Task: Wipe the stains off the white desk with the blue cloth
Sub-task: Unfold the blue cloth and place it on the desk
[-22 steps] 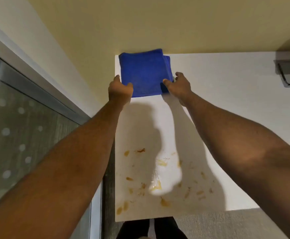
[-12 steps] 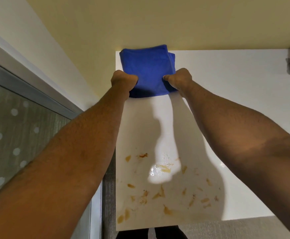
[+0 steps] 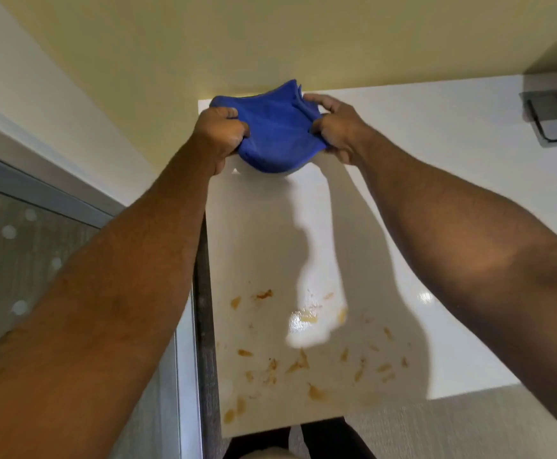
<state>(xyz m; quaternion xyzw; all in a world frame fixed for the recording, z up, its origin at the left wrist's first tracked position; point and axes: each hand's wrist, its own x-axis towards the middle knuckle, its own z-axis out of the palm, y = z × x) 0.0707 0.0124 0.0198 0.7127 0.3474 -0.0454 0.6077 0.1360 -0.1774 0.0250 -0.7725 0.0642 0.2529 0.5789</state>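
The blue cloth [image 3: 275, 134] hangs bunched between both hands at the far left corner of the white desk [image 3: 436, 200], lifted a little off the surface. My left hand [image 3: 220, 134] grips its left edge. My right hand [image 3: 335, 127] grips its right edge. Several orange-brown stains [image 3: 300, 362] are scattered over the near part of the desk, close to its front edge, well below the cloth.
A yellow wall [image 3: 270, 44] runs along the far side of the desk. A grey metal fixture [image 3: 555, 117] sits at the far right on the desk. A frosted glass panel with a metal frame [image 3: 22, 260] stands to the left. Grey floor [image 3: 469, 429] shows beyond the front edge.
The cloth lay flat and folded in the corner; both hands closed on its edges and raised it, so it now sags bunched between them.
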